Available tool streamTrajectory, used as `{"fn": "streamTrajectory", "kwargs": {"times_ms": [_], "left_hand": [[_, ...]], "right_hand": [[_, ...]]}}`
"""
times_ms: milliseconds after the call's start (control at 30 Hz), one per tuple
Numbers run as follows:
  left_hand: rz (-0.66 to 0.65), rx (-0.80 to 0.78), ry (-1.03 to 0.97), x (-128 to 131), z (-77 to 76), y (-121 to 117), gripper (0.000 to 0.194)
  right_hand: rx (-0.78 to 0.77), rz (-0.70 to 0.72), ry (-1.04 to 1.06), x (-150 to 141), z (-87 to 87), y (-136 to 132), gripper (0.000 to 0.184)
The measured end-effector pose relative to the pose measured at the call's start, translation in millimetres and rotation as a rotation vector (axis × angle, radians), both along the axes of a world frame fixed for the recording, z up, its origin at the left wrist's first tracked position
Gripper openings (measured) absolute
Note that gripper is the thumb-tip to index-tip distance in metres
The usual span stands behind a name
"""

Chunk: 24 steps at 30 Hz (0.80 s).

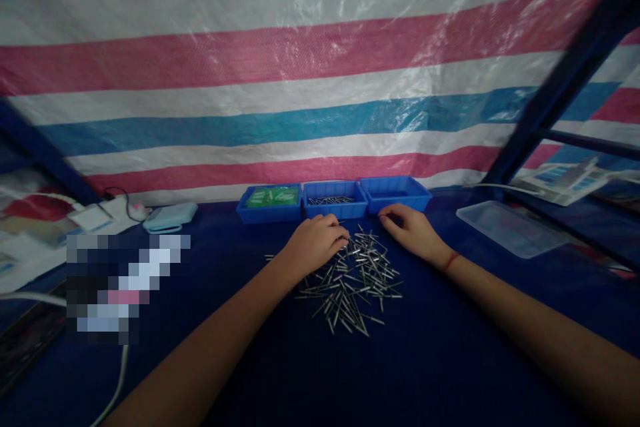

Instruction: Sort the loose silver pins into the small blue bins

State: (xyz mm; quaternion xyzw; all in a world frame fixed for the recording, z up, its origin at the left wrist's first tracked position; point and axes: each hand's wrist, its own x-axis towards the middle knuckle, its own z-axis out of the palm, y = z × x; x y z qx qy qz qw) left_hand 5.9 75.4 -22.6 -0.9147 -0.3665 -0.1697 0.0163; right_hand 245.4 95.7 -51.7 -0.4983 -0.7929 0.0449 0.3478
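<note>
A loose pile of thin silver blind rivets (367, 267) lies on the dark blue table. My left hand (316, 243) rests over the upper left of the pile, fingers curled down and pressed together. Whatever its fingertips hold is hidden. Right of the pile, my right hand (413, 230) is closed in a pinch by the front of a blue bin (399, 205); I cannot make out anything between its fingertips. More rivets lie in the middle blue bin (334, 209). Green packets (273, 197) fill the left blue bin (245, 215).
A clear plastic lid (510, 228) lies at the right. On the left are a light blue case (171, 215), a white cable (120, 373) and a blurred-out patch. Blue metal posts (555, 80) and a striped sheet (300, 100) enclose the table.
</note>
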Motion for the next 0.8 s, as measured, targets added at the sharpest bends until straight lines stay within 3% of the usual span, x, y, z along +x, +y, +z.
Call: {"fn": "streamTrajectory", "kwargs": {"times_ms": [333, 800], "left_hand": [[0.052, -0.106, -0.007, 4.2, 4.2, 3.4, 0.011], [-0.065, -0.149, 0.021, -6.4, 1.7, 7.4, 0.017]], "right_hand": [[-0.022, 0.070, -0.015, -6.9, 3.4, -9.1, 0.017], [-0.047, 0.089, -0.040, -7.4, 1.3, -8.9, 0.018]]}}
